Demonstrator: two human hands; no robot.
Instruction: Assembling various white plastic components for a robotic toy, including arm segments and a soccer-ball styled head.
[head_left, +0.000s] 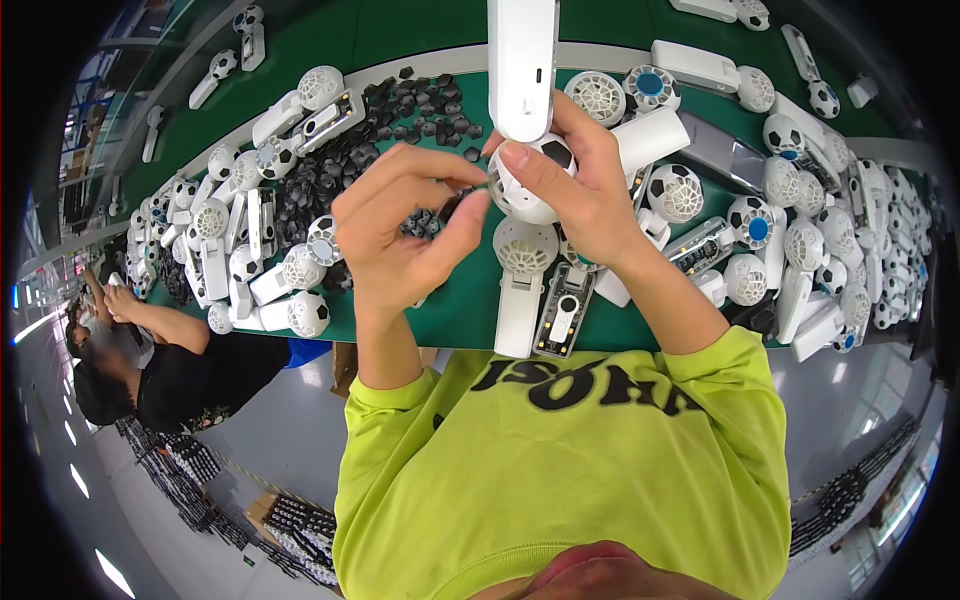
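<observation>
My right hand (588,185) grips a white handheld device with a soccer-ball head. Its long white body (522,60) points away from me, and my thumb presses on the black-and-white ball (525,200). At the ball's left side my left hand (400,225) has thumb and forefinger brought together in a pinch. What lies between those fingertips, if anything, is too small to make out. Just below the ball lies a white part with a slotted round head (525,250). Beside it is an opened housing showing its circuit board (565,310).
A heap of black pentagon pieces (335,165) lies left of centre on the green table (440,325). Several ball-headed devices crowd the left, and more are piled at the right (800,245). Another person (190,350) sits at the far left. Stacked racks (300,530) stand on the floor behind.
</observation>
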